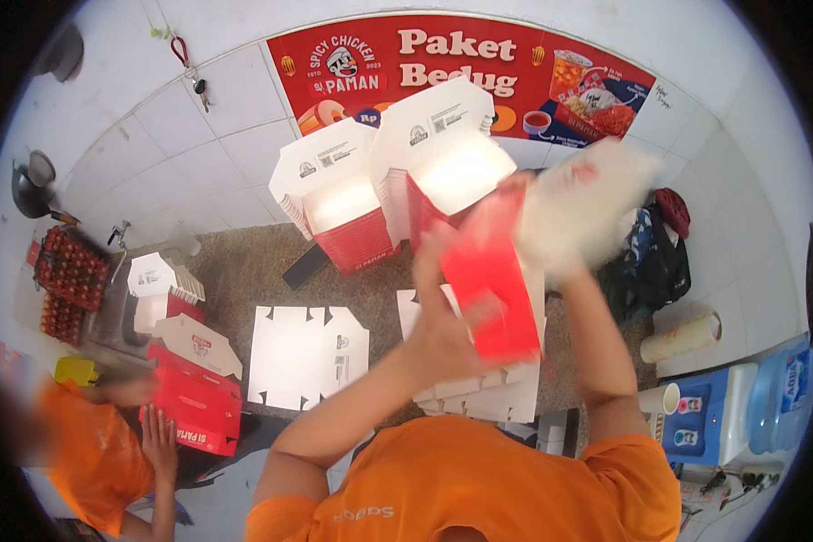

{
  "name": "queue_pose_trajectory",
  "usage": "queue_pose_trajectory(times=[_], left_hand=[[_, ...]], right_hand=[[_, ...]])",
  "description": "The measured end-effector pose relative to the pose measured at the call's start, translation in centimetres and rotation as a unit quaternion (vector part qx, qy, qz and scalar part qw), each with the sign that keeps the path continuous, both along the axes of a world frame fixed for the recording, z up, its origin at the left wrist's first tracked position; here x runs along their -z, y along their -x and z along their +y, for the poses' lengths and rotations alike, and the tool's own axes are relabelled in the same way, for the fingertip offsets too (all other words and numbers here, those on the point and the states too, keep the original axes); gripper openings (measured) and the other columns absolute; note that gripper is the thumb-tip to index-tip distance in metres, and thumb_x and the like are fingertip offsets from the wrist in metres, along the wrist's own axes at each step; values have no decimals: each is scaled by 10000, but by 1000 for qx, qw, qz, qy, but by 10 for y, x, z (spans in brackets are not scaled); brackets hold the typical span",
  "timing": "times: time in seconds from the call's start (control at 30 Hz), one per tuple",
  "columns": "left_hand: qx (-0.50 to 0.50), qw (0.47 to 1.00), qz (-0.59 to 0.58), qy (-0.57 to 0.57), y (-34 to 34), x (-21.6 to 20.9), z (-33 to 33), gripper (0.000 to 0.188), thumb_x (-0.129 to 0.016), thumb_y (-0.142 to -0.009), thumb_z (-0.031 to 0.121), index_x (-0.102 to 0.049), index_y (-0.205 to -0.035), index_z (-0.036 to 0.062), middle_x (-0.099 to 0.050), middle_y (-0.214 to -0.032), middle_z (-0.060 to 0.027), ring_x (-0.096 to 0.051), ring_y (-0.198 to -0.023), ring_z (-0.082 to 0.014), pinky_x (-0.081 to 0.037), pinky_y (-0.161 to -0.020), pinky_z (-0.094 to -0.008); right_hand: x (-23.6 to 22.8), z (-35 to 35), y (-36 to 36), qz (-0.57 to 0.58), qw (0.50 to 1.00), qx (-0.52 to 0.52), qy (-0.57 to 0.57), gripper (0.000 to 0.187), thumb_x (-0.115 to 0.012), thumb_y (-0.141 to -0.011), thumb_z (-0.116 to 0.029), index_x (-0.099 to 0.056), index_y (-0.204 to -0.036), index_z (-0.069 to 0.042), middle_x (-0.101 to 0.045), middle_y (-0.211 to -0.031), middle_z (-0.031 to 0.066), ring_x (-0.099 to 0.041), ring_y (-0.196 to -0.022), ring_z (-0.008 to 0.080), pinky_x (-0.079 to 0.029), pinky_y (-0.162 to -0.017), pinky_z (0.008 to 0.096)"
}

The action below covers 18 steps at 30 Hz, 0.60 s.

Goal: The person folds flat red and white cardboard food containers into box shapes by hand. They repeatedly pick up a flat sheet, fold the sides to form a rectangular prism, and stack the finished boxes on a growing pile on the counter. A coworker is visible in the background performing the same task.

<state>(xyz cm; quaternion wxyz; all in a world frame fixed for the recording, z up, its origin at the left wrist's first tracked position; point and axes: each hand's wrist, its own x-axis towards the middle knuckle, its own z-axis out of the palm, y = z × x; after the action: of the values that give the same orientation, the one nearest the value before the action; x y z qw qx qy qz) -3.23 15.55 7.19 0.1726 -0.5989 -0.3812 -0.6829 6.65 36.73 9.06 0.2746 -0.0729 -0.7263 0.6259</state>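
A red and white cardboard food box (501,303), smeared by motion, is held up before me over the counter. My left hand (444,330) grips its red side, fingers spread across the panel. My right hand (556,266) is on the far right of the same box, mostly hidden by the blurred white flap (596,199). Beneath it lie several flat box blanks (497,397), white side up. Another flat blank (307,357) lies to the left. Behind stand two nested stacks of folded boxes, a left stack (343,212) and a right stack (447,172), with lids raised.
At the left, a co-worker in orange (99,452) handles a red box (194,397) beside a smaller box stack (164,294). Egg trays (68,280) stand beyond. A dark bag (650,257), a paper roll (682,337) and a blue water dispenser (714,415) are at the right.
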Motion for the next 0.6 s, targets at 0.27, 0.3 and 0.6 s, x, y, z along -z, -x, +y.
queue_pose_trajectory(times=[0.27,0.3,0.6], left_hand=[[-329,885,181,276,126,49,73,734,-909,-649,596,-690,-1167,126,-556,-1478,-95,-489,-1297,-354,-306,-1021,-524],[-340,878,190,277,133,53,77,679,-897,-648,608,-715,-1090,126,-595,-1440,-66,-513,-1252,-334,-312,-984,-504],[-334,888,144,280,152,53,85,686,-862,-645,665,-684,-986,98,-652,-1216,-44,-548,-1105,-295,-320,-886,-464]], right_hand=[[-27,184,115,-183,840,160,-485,626,-867,-796,-363,-689,-1259,18,-716,-1193,295,-702,-1110,444,-545,-986,474],[-24,189,122,-199,840,118,-491,625,-861,-799,-346,-682,-1274,19,-701,-1223,308,-679,-1152,469,-536,-1014,490],[-19,195,134,-254,784,67,-562,460,-809,-818,-203,-692,-1209,9,-712,-1200,284,-677,-1163,442,-526,-1017,494]])
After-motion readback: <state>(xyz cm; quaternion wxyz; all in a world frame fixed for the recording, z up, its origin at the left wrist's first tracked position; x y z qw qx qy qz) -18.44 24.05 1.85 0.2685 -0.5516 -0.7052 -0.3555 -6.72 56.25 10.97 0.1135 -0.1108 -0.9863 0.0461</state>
